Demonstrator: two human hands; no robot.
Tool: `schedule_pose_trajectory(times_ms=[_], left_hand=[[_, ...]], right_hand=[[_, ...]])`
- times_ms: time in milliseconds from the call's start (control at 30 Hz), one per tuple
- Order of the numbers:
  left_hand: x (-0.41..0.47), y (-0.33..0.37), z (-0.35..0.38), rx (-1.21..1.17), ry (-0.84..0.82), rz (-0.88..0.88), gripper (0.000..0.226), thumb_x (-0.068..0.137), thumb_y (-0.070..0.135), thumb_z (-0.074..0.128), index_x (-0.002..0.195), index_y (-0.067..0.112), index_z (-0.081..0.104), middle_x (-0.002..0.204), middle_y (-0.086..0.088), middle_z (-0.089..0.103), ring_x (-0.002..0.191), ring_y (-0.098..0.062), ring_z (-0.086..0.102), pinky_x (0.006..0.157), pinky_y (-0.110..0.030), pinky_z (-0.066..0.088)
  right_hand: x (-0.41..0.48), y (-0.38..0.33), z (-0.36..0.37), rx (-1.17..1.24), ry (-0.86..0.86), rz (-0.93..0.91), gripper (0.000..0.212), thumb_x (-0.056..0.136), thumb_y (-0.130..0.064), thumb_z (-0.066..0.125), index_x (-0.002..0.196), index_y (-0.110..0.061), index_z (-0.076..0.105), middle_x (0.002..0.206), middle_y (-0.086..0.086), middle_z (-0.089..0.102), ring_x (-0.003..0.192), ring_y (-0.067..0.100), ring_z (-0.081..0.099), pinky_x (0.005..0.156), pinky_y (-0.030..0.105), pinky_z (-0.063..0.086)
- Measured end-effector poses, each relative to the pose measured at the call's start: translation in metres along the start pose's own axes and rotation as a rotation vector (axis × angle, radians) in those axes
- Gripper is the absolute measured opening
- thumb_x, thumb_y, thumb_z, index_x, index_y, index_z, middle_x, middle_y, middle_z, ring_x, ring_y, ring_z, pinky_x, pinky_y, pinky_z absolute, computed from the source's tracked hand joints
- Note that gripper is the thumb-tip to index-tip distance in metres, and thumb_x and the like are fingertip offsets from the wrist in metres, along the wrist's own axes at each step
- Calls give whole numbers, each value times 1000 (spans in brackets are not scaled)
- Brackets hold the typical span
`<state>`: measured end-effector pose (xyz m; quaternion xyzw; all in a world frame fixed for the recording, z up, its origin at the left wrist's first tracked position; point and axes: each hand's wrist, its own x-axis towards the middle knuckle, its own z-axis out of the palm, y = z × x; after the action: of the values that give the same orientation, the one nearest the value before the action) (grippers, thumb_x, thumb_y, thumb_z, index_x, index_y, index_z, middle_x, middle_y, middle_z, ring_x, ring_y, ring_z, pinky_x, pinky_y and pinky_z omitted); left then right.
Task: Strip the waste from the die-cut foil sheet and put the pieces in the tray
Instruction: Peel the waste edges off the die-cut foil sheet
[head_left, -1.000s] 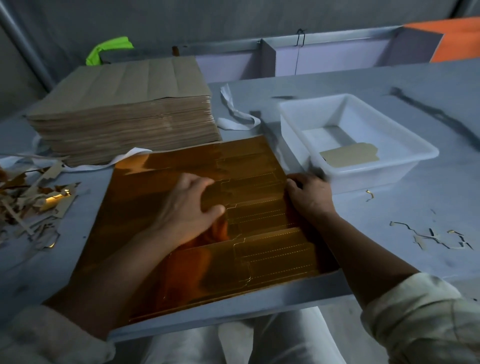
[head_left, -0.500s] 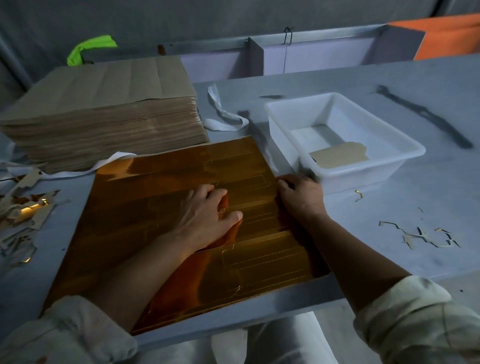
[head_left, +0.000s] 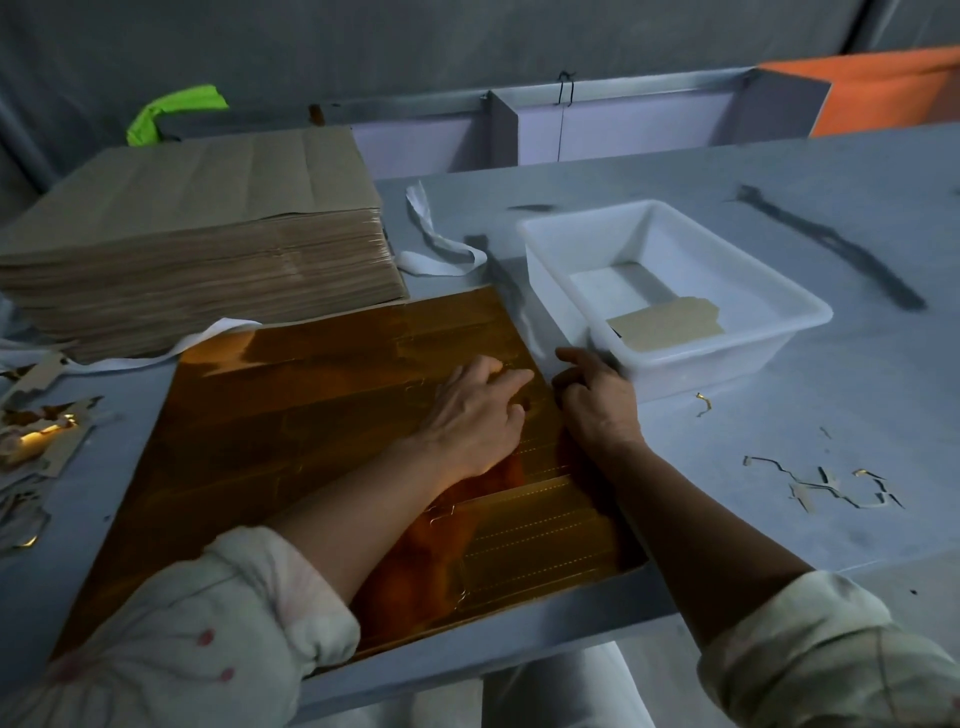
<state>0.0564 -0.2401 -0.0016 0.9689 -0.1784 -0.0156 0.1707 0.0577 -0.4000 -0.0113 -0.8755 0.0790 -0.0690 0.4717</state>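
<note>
A shiny gold die-cut foil sheet (head_left: 291, 441) lies flat on the grey table in front of me. My left hand (head_left: 475, 415) presses on the sheet near its right edge, fingers spread and fairly straight. Just right of it, my right hand (head_left: 597, 400) has its fingers curled at the sheet's right edge; whether they pinch it is hidden. Behind my right hand, almost touching it, sits the white plastic tray (head_left: 769, 343), and one brown-backed cut piece (head_left: 665, 325) lies inside.
A tall stack of brown-backed sheets (head_left: 197, 244) stands at the back left. Waste strips (head_left: 36, 441) pile at the left edge. Thin foil scraps (head_left: 826, 483) lie at right. A white band (head_left: 436, 239) curls behind the sheet. The table's front edge is near my lap.
My left hand has slid from the sheet's middle toward its right edge, close to my right hand. My right hand has stayed at that edge.
</note>
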Motion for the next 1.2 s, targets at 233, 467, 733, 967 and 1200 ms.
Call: schedule_pose_trajectory(times_ms=[233, 467, 733, 967, 1200], left_hand=[[29, 8, 5, 21, -43, 17, 51, 98, 21, 47, 145, 39, 39, 146, -2, 30, 132, -25, 31, 108, -41, 31], [34, 6, 5, 86, 3, 133, 43, 94, 34, 59, 136, 37, 51, 127, 0, 40, 116, -21, 39, 98, -36, 33], [35, 6, 2, 78, -3, 167, 40, 94, 33, 58, 134, 36, 53, 122, 2, 40, 112, -17, 36, 93, -32, 33], [36, 6, 1, 81, 27, 199, 34, 96, 27, 49, 129, 31, 55, 119, 3, 41, 105, -12, 34, 91, -30, 31], [35, 8, -8, 108, 34, 203, 37, 96, 15, 47, 129, 29, 54, 122, 1, 42, 111, -17, 39, 90, -29, 33]], right_hand=[[3, 3, 2, 62, 33, 4, 50, 87, 4, 47, 132, -14, 56, 101, 3, 62, 95, 20, 60, 85, 21, 45], [2, 4, 3, 96, 26, 3, 47, 87, 3, 48, 129, -14, 57, 100, 3, 62, 89, 17, 58, 80, 19, 43], [3, 4, 2, 87, 25, -7, 47, 87, 4, 47, 129, -14, 57, 101, 3, 62, 90, 16, 57, 81, 17, 42], [3, 5, 2, 108, 18, 1, 48, 87, 5, 45, 129, -15, 56, 103, 4, 62, 87, 17, 59, 69, 10, 47], [3, 3, 1, 115, -2, 3, 46, 89, 4, 43, 128, -16, 57, 109, 8, 66, 99, 24, 65, 86, 32, 55]])
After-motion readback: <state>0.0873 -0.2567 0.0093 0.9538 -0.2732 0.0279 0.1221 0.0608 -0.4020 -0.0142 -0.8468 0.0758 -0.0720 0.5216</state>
